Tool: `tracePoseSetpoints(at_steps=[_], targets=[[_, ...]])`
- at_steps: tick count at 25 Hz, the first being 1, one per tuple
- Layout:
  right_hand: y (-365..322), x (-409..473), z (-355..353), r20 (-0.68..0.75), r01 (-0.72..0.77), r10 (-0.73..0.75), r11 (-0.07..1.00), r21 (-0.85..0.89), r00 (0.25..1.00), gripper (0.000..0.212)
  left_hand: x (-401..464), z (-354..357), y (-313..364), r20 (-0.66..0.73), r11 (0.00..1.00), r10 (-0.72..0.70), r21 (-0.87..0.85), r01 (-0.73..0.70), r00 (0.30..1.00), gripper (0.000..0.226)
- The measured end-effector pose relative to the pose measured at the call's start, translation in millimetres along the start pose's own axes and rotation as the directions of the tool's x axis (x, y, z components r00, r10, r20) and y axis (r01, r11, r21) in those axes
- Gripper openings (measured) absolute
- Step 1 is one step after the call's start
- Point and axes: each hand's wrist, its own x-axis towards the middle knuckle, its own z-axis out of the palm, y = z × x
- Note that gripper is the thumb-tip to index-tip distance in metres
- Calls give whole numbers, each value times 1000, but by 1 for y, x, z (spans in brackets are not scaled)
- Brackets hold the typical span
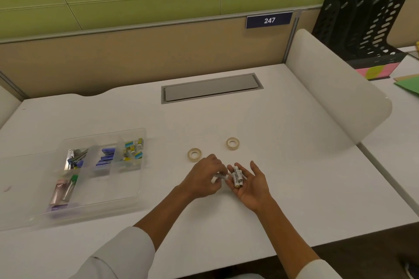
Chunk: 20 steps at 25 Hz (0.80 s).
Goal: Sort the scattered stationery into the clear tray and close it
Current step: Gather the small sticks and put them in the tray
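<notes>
1. Gathering batteries is the step in hand: the right hand (251,184) lies palm up with fingers spread, cradling a few white batteries (237,176), while the left hand (205,178) pinches one more white battery (221,176) between its fingertips, just beside the right palm.

2. Both hands sit near the middle of the worktop (283,142), to the right of the clear tray (127,197).

3. Just beyond the hands, two tape rolls (194,154) lie loose on the worktop, one close to the left hand and the other roll (232,143) further right, the two standing apart.

4. Left of all this, the clear tray stands open. Its far compartments already hold metal clips (76,157), blue items (105,157) and small yellow-and-blue boxes (133,150); a near-left compartment holds pinkish and green tubes (64,189).

5. Judging from that, the sorting looks well along: the batteries and both tape rolls are left to stow, and the tray is not yet closed.

6. Hard to tell: the exact battery count, since they overlap in the palm; what the blue items are; and a purplish thing at the tray's near-left edge, blurred through the plastic. A clear sheet left of the tray may be its lid, though its outline is faint and cut off by the frame.
</notes>
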Motion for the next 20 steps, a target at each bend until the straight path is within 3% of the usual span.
tracePoseSetpoints(at_steps=[7,13,20], targets=[[20,-2,34,78,-85,103,976,-202,992,34,2,-12,4,-29,998,41,-45,-42,999,29],[27,9,47,69,-119,133,977,-177,989,28,-19,-23,-6,-218,986,-167,-65,157,962,26],[43,15,63,54,-163,173,975,-151,983,21,-50,-50,-39,-394,935,-351,-103,339,849,29]])
